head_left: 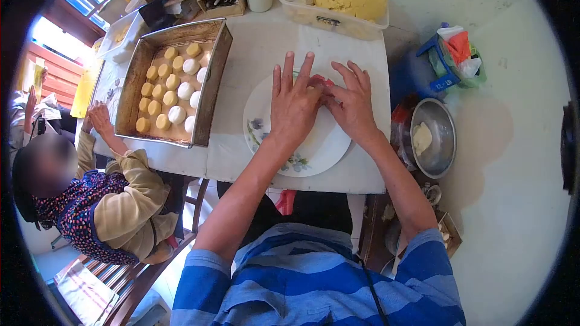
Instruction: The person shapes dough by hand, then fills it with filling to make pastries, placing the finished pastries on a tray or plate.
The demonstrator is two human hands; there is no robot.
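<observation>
Both of my hands are over a white plate [326,151] with a floral pattern. My left hand [295,105] has its long fingers stretched out and spread, while its thumb side meets my right hand [353,105]. Between the two hands, at the thumbs and index fingers, shows a small red piece [320,80], partly hidden by the fingers. The right hand's other fingers are raised and apart. Which hand bears the red piece cannot be made out.
Left of the plate stands a metal tray [219,63] with several yellow and white rounds. A tub [338,27] of yellow dough is behind. A blue bin [417,75] and metal bowl [448,139] are at right. A seated person [130,199] is at left.
</observation>
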